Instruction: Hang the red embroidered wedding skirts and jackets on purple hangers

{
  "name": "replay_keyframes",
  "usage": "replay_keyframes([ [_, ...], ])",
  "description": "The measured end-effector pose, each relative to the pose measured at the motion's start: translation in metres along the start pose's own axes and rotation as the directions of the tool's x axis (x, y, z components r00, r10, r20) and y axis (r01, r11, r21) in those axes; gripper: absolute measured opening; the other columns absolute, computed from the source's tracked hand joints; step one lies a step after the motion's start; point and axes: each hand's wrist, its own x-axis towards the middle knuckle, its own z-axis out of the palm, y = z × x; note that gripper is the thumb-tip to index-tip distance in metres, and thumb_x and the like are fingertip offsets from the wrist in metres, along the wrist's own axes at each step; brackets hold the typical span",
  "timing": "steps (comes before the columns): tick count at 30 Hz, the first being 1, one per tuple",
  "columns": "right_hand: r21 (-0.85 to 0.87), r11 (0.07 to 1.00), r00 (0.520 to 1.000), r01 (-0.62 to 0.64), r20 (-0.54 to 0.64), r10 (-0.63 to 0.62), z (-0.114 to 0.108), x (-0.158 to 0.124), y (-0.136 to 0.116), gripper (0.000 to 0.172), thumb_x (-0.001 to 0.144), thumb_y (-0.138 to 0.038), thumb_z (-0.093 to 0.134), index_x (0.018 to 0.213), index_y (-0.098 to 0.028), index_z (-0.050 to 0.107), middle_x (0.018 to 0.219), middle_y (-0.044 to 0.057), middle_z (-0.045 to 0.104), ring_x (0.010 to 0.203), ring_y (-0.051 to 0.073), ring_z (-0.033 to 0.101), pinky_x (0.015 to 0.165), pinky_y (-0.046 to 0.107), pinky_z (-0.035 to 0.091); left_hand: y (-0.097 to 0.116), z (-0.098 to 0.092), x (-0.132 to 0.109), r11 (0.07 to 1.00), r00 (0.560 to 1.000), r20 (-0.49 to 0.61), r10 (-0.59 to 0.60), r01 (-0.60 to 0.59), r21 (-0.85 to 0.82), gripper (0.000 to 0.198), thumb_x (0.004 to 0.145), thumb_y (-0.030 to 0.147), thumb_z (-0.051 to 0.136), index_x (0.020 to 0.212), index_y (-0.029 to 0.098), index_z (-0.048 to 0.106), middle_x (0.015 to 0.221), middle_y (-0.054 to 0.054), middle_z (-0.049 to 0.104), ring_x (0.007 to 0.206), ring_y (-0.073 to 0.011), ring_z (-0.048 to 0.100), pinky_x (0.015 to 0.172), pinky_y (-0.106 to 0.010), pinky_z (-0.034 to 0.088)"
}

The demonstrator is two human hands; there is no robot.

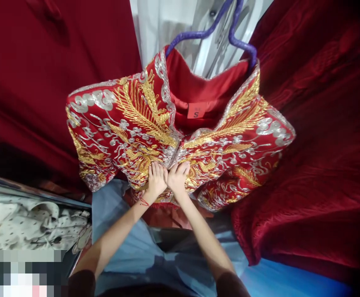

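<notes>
A red jacket (130, 123) thick with gold and silver embroidery hangs in front of me on a purple hanger (209, 29). Its red lining shows at the open collar, with a small orange size tag (196, 110) marked S. My left hand (156, 179) and my right hand (178, 177) meet at the centre front of the jacket, low on the closure. Both have their fingers pinched together on the fabric edges where the two front panels join. A thin red thread circles my left wrist.
Dark red garments (316, 136) hang close on the right and on the left (43, 74). A white spotted cloth (28, 222) lies at the lower left behind a metal rail (34, 192). Pale curtain and a white frame (180, 24) show above.
</notes>
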Motion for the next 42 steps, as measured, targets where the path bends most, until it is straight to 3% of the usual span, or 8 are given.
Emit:
replay_keyframes([
  [6,0.159,0.987,0.997,-0.009,0.075,-0.003,-0.021,-0.033,-0.003,0.057,0.096,-0.032,0.040,0.147,-0.009,0.047,0.153,0.024,0.040,0.145,0.038,0.035,0.115,0.065,0.030,-0.004,-0.014,-0.045,0.985,0.993,0.017,0.114,-0.111,-0.131,0.071,0.089,0.024,0.045,0.154,0.003,0.027,0.152,-0.029,0.035,0.146,-0.0384,0.028,0.119,-0.061,0.030],
  [11,0.324,0.906,0.960,0.272,-0.155,-0.233,-0.108,-0.039,0.002,0.065,0.091,-0.018,0.041,0.155,-0.025,0.034,0.159,0.010,0.034,0.144,0.028,0.041,0.110,0.046,0.048,-0.006,-0.100,-0.057,0.921,0.955,-0.297,-0.017,-0.100,-0.377,0.079,0.093,0.028,0.045,0.160,0.025,0.003,0.165,-0.013,0.017,0.152,-0.0270,0.019,0.121,-0.049,0.034],
  [18,-0.001,0.986,0.673,0.165,-0.731,-0.113,-0.243,0.053,0.043,0.045,0.094,-0.032,0.051,0.138,-0.024,0.056,0.138,0.014,0.056,0.130,0.034,0.050,0.107,0.058,0.039,-0.025,-0.271,0.053,0.986,0.651,-0.758,0.042,-0.147,-0.072,0.066,0.088,0.035,0.061,0.147,0.016,0.040,0.158,-0.012,0.034,0.150,-0.0289,0.025,0.125,-0.048,0.020],
  [20,-0.051,0.996,0.715,0.070,-0.694,-0.085,-0.267,0.077,0.055,0.046,0.094,-0.046,0.052,0.129,-0.018,0.061,0.128,0.018,0.060,0.121,0.035,0.055,0.100,0.057,0.041,-0.038,-0.298,0.085,0.970,0.688,-0.724,0.045,-0.204,-0.134,0.073,0.087,0.042,0.065,0.148,0.012,0.038,0.152,-0.014,0.042,0.144,-0.0271,0.036,0.122,-0.045,0.027],
  [21,-0.052,0.997,0.775,0.058,-0.627,-0.078,-0.275,0.086,0.060,0.046,0.095,-0.052,0.049,0.119,-0.017,0.065,0.115,0.017,0.066,0.110,0.034,0.061,0.094,0.055,0.044,-0.045,-0.306,0.097,0.943,0.777,-0.626,0.068,-0.255,-0.214,0.067,0.089,0.045,0.063,0.144,0.012,0.042,0.139,-0.011,0.056,0.130,-0.0240,0.052,0.116,-0.044,0.037],
  [24,0.039,0.997,0.890,0.069,-0.453,-0.044,-0.281,0.100,0.069,0.053,0.097,-0.061,0.038,0.089,-0.017,0.066,0.075,0.008,0.063,0.076,0.023,0.062,0.077,0.041,0.046,-0.058,-0.307,0.116,0.908,0.899,-0.436,0.036,-0.213,-0.362,0.048,0.093,0.058,0.052,0.112,0.016,0.063,0.100,-0.003,0.069,0.095,-0.0172,0.065,0.099,-0.037,0.051],
  [31,0.119,0.993,0.887,0.007,-0.460,0.049,-0.273,0.098,0.065,0.059,0.095,-0.070,0.033,0.082,-0.019,0.059,0.069,0.007,0.058,0.069,0.019,0.056,0.067,0.033,0.038,-0.039,-0.286,0.092,0.945,0.789,-0.609,-0.077,-0.137,-0.297,0.045,0.097,0.056,0.042,0.119,0.020,0.059,0.120,-0.010,0.062,0.119,-0.0270,0.056,0.109,-0.045,0.041],
  [42,0.027,1.000,0.918,-0.010,-0.396,0.019,-0.284,0.084,0.050,0.069,0.096,-0.070,0.017,0.094,-0.016,0.059,0.085,0.016,0.064,0.083,0.025,0.058,0.072,0.034,0.038,-0.056,-0.301,0.072,0.943,0.846,-0.533,-0.012,-0.168,-0.288,0.056,0.095,0.062,0.039,0.124,0.017,0.054,0.125,-0.018,0.059,0.123,-0.0309,0.054,0.110,-0.052,0.039],
])
